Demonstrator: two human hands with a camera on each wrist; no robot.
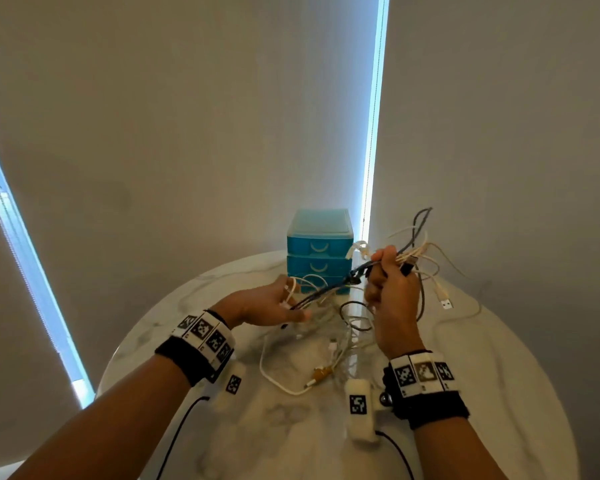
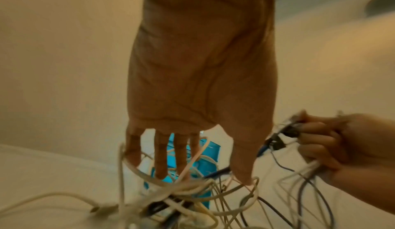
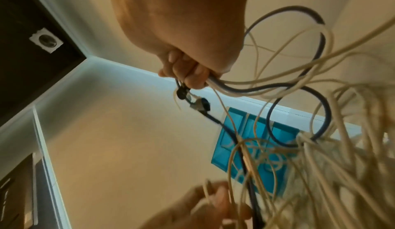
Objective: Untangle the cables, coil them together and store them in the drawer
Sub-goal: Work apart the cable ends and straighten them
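A tangle of white and dark cables (image 1: 329, 341) lies on the round marble table (image 1: 499, 358). My right hand (image 1: 388, 268) is raised over the table and grips a bundle of them (image 1: 416, 251) in a fist; loops stick out above and hang below it. From this fist (image 3: 188, 77) a dark cable (image 1: 326, 292) runs down to my left hand (image 1: 291, 301). That hand (image 2: 198, 175) has straight, spread fingers with white cable loops (image 2: 171, 185) draped round them. The blue drawer unit (image 1: 319, 251) stands behind the hands, its drawers closed.
The drawer unit stands at the table's far edge against grey blinds. A white USB plug (image 1: 445, 301) dangles to the right of my right hand. Bare marble shows at the front and right of the table.
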